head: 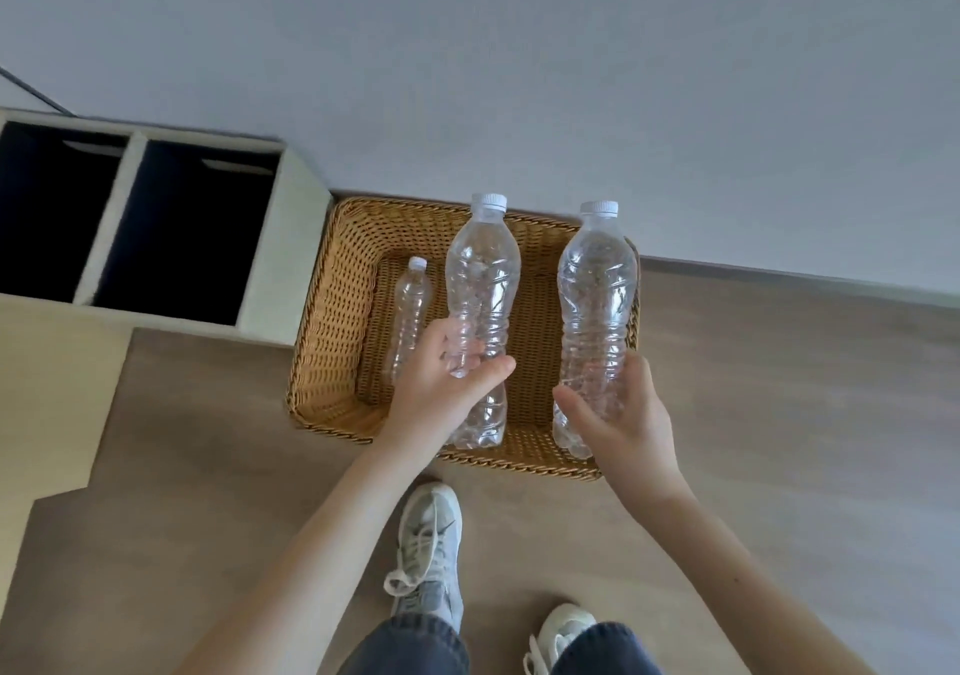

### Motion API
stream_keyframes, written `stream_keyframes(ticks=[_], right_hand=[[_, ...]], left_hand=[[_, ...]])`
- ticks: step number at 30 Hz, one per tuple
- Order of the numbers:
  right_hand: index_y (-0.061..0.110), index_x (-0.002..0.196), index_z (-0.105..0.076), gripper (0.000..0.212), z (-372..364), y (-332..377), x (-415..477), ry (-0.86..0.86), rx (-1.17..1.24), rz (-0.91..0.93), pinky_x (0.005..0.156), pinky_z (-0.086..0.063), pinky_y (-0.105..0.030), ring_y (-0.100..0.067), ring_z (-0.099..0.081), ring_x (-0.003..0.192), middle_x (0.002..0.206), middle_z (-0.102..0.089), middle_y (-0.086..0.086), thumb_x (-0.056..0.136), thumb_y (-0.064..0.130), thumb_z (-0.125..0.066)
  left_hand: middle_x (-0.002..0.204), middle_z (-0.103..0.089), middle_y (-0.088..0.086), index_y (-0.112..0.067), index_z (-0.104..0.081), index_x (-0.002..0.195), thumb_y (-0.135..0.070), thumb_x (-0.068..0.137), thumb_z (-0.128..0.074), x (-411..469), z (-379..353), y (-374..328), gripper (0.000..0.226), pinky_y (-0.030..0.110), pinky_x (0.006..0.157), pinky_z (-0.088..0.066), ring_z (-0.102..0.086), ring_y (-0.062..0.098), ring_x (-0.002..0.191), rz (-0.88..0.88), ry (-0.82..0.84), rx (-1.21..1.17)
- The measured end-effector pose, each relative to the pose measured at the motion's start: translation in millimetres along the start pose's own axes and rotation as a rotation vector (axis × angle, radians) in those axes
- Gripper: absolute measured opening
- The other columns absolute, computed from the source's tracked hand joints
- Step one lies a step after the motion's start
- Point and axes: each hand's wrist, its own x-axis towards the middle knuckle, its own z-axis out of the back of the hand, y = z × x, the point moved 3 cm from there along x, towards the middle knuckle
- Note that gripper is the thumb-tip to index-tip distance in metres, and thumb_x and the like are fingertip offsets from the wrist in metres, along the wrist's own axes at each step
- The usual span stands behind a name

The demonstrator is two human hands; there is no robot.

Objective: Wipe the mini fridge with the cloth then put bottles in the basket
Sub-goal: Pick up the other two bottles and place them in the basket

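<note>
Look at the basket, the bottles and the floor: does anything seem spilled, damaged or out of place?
Nothing stands out. The wicker basket sits intact on the floor, a small bottle lies inside, and the left hand and right hand each hold a capped clear bottle above it. No spill shows.

Even soft daylight, faint shadows, wide-angle edge distortion.
</note>
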Motion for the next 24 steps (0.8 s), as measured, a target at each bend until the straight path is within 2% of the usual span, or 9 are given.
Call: stream_keyframes(ticks=[3,5,7,9,13,17,20,22,24], right_hand=[[0.033,0.127,-0.046,0.053,-35,-49,50,0.006,-0.006,0.021,0.068,-0.051,-0.006,0.005,-0.068,0.091,0.101,-0.068,0.026,0.085,0.037,-0.078],[0.029,0.133,-0.044,0.059,-53,-79,80,0.008,-0.017,0.025,0.07,-0.052,-0.007,0.007,-0.068,0.092,0.102,-0.07,0.02,0.085,0.037,-0.078],[0.024,0.138,-0.042,0.066,-66,-104,103,-0.003,-0.038,0.026,0.078,-0.057,-0.016,0.002,-0.068,0.096,0.112,-0.069,0.014,0.084,0.04,-0.077],[0.019,0.142,-0.04,0.071,-74,-123,123,-0.026,-0.06,0.024,0.085,-0.058,-0.026,-0.005,-0.068,0.1,0.117,-0.067,0.006,0.085,0.04,-0.076],[0.014,0.144,-0.036,0.072,-81,-146,151,-0.018,-0.084,0.0,0.076,-0.053,-0.013,-0.004,-0.065,0.097,0.114,-0.066,0.003,0.087,0.035,-0.076],[0.011,0.14,-0.039,0.064,-90,-158,160,-0.038,-0.109,-0.001,0.065,-0.048,-0.002,0.003,-0.061,0.089,0.103,-0.061,0.014,0.09,0.029,-0.074],[0.009,0.136,-0.041,0.057,-95,-167,163,-0.048,-0.052,-0.092,0.061,-0.045,0.001,-0.007,-0.064,0.098,0.109,-0.061,0.006,0.092,0.027,-0.072],[0.008,0.134,-0.041,0.055,-97,-172,164,-0.051,0.004,-0.185,0.057,-0.044,-0.001,-0.003,-0.061,0.092,0.11,-0.06,0.004,0.093,0.028,-0.071],[0.008,0.135,-0.039,0.056,-98,-174,167,-0.06,0.023,-0.235,0.061,-0.041,-0.003,-0.005,-0.058,0.089,0.111,-0.059,0.002,0.093,0.029,-0.07]], left_hand=[[0.096,-0.058,-0.045,-0.044,-0.052,0.109,-0.04,0.079,-0.081,62,-9,57,0.042,0.0,0.07,-0.041,-0.055,-0.022,0.094,-0.008,-0.018,0.005],[0.103,-0.054,-0.038,-0.038,-0.049,0.125,-0.049,0.077,-0.08,94,-19,89,0.058,0.007,0.076,-0.039,-0.053,-0.016,0.101,-0.009,-0.006,0.038],[0.098,-0.057,-0.042,-0.039,-0.046,0.123,-0.049,0.077,-0.08,117,-31,117,0.058,0.0,0.067,-0.041,-0.053,-0.025,0.093,-0.022,0.016,0.06],[0.101,-0.061,-0.034,-0.038,-0.047,0.121,-0.048,0.076,-0.081,136,-45,137,0.057,-0.007,0.063,-0.037,-0.049,-0.033,0.085,-0.015,0.03,0.089],[0.117,-0.061,-0.015,-0.028,-0.049,0.133,-0.058,0.072,-0.079,167,-72,159,0.074,0.013,0.072,-0.047,-0.062,-0.005,0.095,0.013,0.05,0.149],[0.103,-0.06,-0.017,-0.023,-0.052,0.132,-0.059,0.072,-0.079,191,-90,166,0.075,0.019,0.071,-0.047,-0.063,0.001,0.091,0.042,0.026,0.153],[0.102,-0.054,-0.019,-0.021,-0.051,0.132,-0.057,0.072,-0.079,201,-96,174,0.075,0.018,0.073,-0.043,-0.056,-0.001,0.093,0.054,0.026,0.191],[0.098,-0.051,-0.023,-0.02,-0.05,0.132,-0.056,0.073,-0.079,203,-100,179,0.075,0.014,0.068,-0.038,-0.051,-0.007,0.088,0.05,0.023,0.223],[0.092,-0.047,-0.025,-0.02,-0.05,0.131,-0.057,0.074,-0.078,202,-102,181,0.074,0.01,0.063,-0.033,-0.047,-0.011,0.081,0.037,-0.007,0.289]])
